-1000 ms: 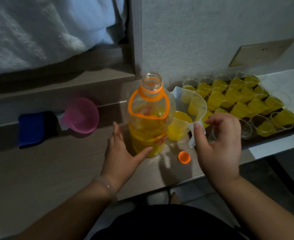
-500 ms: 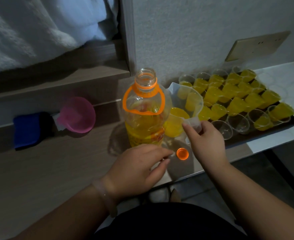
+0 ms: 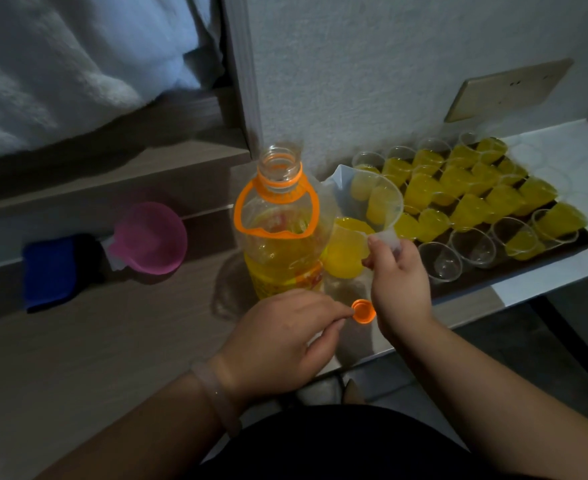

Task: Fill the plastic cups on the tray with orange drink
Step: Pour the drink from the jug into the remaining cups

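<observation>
An uncapped bottle of orange drink (image 3: 280, 237) with an orange carry ring stands mid-table. Just right of it sits a clear jug (image 3: 358, 223) holding some drink; my right hand (image 3: 398, 282) grips its handle. My left hand (image 3: 282, 337) reaches across in front of the bottle and its fingertips pinch the orange cap (image 3: 364, 311) lying on the table. To the right, a dark tray (image 3: 569, 251) carries several plastic cups (image 3: 469, 188), most filled with orange drink. Two empty cups (image 3: 439, 261) stand in the near row.
A pink funnel (image 3: 152, 237) and a blue cloth (image 3: 51, 270) lie on the wooden surface at left. A wall with a socket plate (image 3: 509, 88) rises behind the tray. The table's front edge runs just under my hands.
My left hand left the bottle's side and moved right to the orange cap. My right hand slid down onto the jug handle and closed on it.
</observation>
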